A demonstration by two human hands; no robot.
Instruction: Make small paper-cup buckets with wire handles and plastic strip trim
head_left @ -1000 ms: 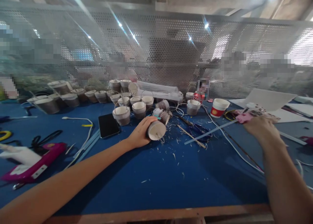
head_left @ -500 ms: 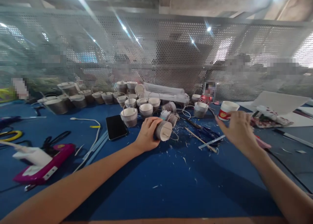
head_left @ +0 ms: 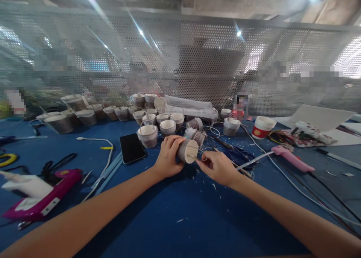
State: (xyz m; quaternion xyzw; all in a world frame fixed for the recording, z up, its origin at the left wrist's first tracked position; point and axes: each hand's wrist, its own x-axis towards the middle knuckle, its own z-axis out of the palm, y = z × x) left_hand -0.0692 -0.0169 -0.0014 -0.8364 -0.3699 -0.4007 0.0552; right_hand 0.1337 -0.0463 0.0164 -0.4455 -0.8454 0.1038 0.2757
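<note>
My left hand (head_left: 167,156) is wrapped round a small grey paper cup (head_left: 187,151) lying on its side, its white base facing me. My right hand (head_left: 216,166) pinches the thin wire handle (head_left: 199,154) at the cup's rim, just right of the cup. Both hands hover low over the blue table (head_left: 180,213). A pink glue gun (head_left: 289,157) lies on the table to the right, apart from my hands.
Several finished grey cups with wire handles (head_left: 148,134) stand behind my hands. A black phone (head_left: 131,148) lies left of them. A red-and-white cup (head_left: 262,127), scissors (head_left: 235,152), a magenta glue gun (head_left: 42,201) and cables lie about. A perforated metal screen (head_left: 197,62) closes the back.
My right hand left the pink glue gun at the right, swung left across the table and closed on the cup's wire. My left hand kept hold of the cup.
</note>
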